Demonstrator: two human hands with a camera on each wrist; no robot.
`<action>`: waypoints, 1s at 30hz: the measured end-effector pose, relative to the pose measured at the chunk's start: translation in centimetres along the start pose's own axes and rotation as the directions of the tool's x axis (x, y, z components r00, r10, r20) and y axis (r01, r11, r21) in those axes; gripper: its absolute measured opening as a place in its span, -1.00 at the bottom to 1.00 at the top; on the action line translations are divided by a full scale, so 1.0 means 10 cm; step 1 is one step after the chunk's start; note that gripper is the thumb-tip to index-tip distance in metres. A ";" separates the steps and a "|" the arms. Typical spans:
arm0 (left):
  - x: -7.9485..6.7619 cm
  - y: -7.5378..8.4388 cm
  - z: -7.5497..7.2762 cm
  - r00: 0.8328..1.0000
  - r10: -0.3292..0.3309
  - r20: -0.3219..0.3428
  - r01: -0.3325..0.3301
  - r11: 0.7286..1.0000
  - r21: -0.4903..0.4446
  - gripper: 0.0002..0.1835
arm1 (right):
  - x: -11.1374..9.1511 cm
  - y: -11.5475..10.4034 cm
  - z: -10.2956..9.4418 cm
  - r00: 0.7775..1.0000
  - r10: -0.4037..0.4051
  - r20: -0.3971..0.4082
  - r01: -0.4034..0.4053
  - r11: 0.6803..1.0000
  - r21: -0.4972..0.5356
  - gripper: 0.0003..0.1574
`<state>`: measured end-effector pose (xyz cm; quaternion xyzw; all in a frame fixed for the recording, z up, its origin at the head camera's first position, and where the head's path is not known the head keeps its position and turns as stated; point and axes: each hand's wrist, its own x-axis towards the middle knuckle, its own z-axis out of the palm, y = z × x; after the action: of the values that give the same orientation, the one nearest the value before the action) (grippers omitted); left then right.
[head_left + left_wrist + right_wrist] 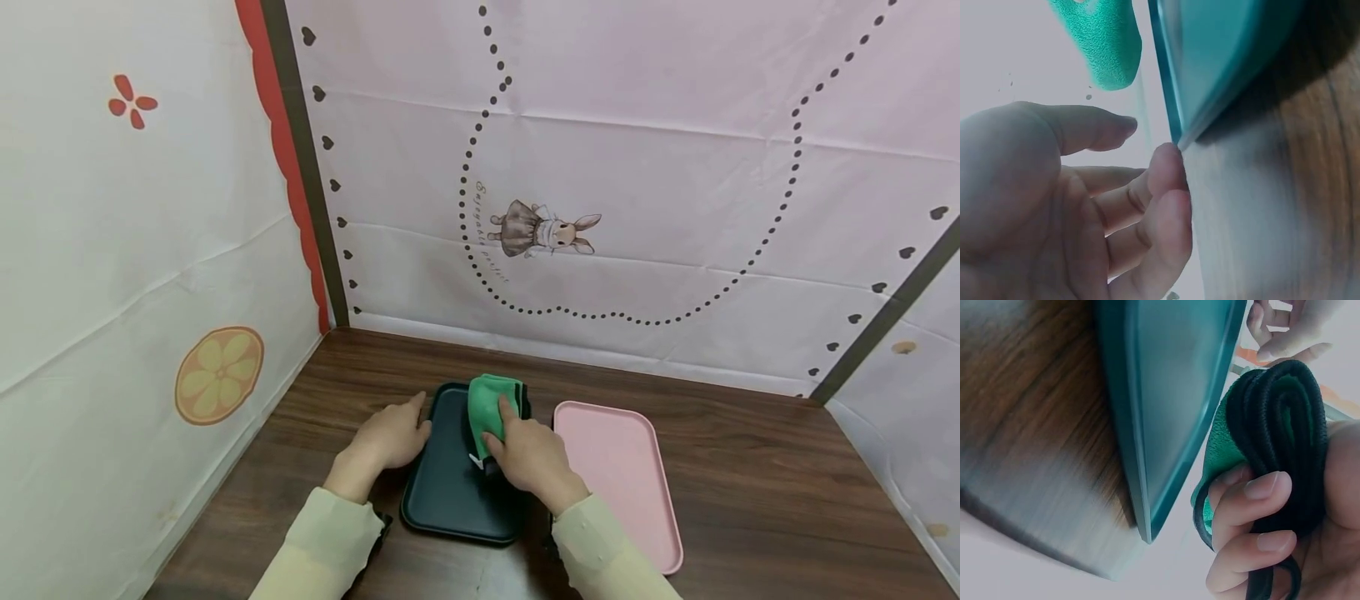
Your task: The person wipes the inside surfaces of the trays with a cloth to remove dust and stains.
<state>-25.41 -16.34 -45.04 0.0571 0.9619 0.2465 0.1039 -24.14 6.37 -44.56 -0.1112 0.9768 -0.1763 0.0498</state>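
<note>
A dark blue-green tray (447, 492) with a raised rim lies on the wooden table. Above its right half, my right hand (531, 450) grips a folded green cloth (491, 400) with black edging. The right wrist view shows the fingers (1250, 519) curled round the cloth's layered black edge (1282, 437), and the cloth apart from the tray. My left hand (392, 433) is at the tray's left side. In the left wrist view its fingers are loosely bent, a fingertip (1167, 169) at the tray's rim, and its thumb stands apart with nothing pinched.
A pink tray (615, 467) lies just right of the dark one, partly behind my right forearm. Wooden tabletop (765, 492) extends to the right. Printed white cloth walls (637, 208) stand at the back and both sides.
</note>
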 end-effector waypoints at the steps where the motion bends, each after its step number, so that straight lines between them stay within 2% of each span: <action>1: 0.00 0.02 -0.01 1.000 0.002 -0.012 -0.002 1.000 0.001 -0.33 | -0.01 0.01 -0.01 1.000 -0.003 -0.005 0.003 1.000 0.003 -0.09; 10: 0.02 0.13 0.04 0.995 0.025 -0.093 -0.029 0.999 -0.037 -0.37 | -0.09 0.07 -0.03 0.999 -0.022 -0.027 0.023 0.999 0.028 -0.09; 18: 0.07 0.21 0.16 0.995 0.046 -0.092 -0.059 0.987 -0.150 -0.38 | -0.18 0.18 -0.07 0.998 -0.025 -0.062 0.028 0.999 0.036 -0.10; 30: 0.07 0.37 0.26 0.993 0.096 -0.071 -0.108 0.973 -0.202 -0.38 | -0.27 0.35 -0.11 0.998 0.017 -0.064 -0.014 0.998 0.055 -0.09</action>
<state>-25.27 -11.76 -45.57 0.0879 0.9297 0.3512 0.0672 -22.37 10.53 -44.57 -0.0965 0.9735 -0.2062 0.0228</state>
